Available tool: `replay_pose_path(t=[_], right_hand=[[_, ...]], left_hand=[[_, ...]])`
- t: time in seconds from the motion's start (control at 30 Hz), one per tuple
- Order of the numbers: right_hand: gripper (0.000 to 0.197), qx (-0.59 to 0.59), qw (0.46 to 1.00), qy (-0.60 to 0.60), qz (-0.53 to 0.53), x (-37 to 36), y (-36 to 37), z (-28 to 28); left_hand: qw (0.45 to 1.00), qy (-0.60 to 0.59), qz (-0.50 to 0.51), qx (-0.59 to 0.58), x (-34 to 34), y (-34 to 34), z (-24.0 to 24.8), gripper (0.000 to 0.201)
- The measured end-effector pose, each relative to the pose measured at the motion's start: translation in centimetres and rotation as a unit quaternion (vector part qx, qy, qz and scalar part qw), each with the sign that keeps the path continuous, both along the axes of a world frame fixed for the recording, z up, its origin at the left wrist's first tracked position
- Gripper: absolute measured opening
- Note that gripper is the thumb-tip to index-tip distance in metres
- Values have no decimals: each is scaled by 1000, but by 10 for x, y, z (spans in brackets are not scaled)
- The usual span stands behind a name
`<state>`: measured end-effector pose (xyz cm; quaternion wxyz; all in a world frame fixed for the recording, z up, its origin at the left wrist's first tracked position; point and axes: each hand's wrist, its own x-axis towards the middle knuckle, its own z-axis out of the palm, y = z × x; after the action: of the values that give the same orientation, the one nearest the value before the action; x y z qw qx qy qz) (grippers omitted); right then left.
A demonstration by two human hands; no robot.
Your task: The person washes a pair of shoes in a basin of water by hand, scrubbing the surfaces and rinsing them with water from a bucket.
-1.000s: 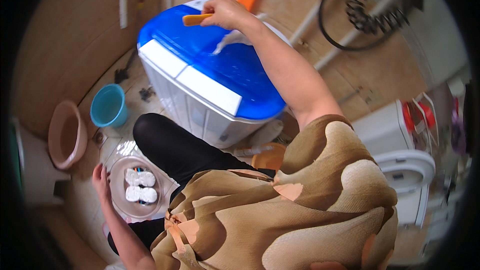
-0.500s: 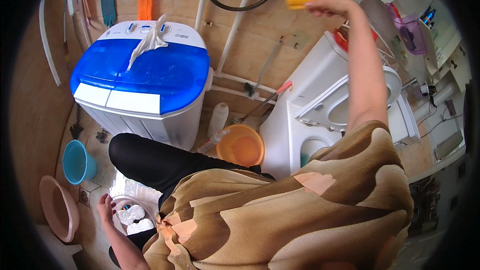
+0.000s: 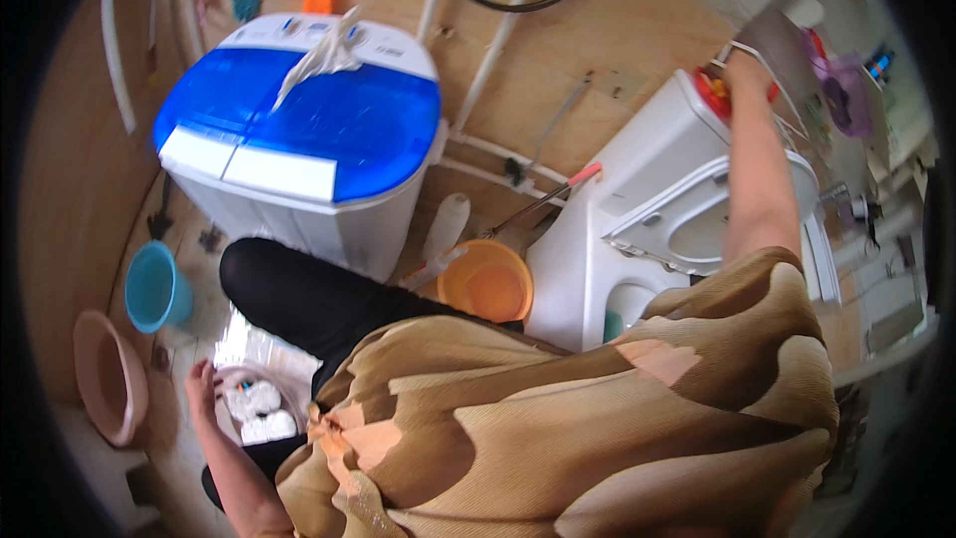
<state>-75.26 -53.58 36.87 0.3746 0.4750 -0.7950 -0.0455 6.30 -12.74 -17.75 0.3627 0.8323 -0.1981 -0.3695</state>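
Note:
My right hand point(image 3: 743, 75) reaches into a red basket point(image 3: 709, 90) on top of the white toilet tank point(image 3: 652, 144). Its fingers are hidden by the basket and blurred, so whether they still grip anything cannot be told. Something yellow point(image 3: 716, 87) shows beside them inside the rim. My left hand point(image 3: 201, 389) hangs low at my left side with loosely bent fingers and nothing in them. It is nearest to a pale basin point(image 3: 227, 425) that holds several white bundles point(image 3: 261, 401).
A blue-lidded washing machine point(image 3: 299, 130) with a white cloth point(image 3: 324, 60) on top stands at the left. An orange bucket point(image 3: 486, 284) sits beside the toilet. A blue bucket point(image 3: 156, 289) and pink basin point(image 3: 108, 379) are at far left. A brush with a pink handle point(image 3: 586, 173) leans against the toilet.
My right hand has moved right and down from the air beside the wall into the red basket, carrying a yellow object that is now mostly hidden. The view has shifted a little.

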Motion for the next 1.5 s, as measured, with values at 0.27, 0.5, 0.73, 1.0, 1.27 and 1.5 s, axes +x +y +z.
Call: replay_pose_path(t=[0.27, 0.5, 0.73, 1.0, 1.27, 1.5], right_hand=[[47, 128, 949, -271, -103, -17, 4, 10], [55, -8, 995, -103, 13, 73, -3, 38], [34, 70, 805, -208, 551, 280, -72, -49], [22, 185, 725, -176, 640, 426, -74, -189], [22, 136, 531, -448, 706, 490, -124, -166], [36, 480, 126, -668, 554, 591, 69, -132]], left_hand=[[1000, 14, -9, -13, -21, -15, 16, 39], [1000, 12, -10, -18, -21, -12, 23, 39], [998, 9, 10, -60, -31, -11, 29, 38], [997, -18, 54, -55, -54, 23, 50, 38], [994, -59, 45, -81, -64, 36, 51, 38], [981, 31, 60, -182, -99, 7, 137, 41]])
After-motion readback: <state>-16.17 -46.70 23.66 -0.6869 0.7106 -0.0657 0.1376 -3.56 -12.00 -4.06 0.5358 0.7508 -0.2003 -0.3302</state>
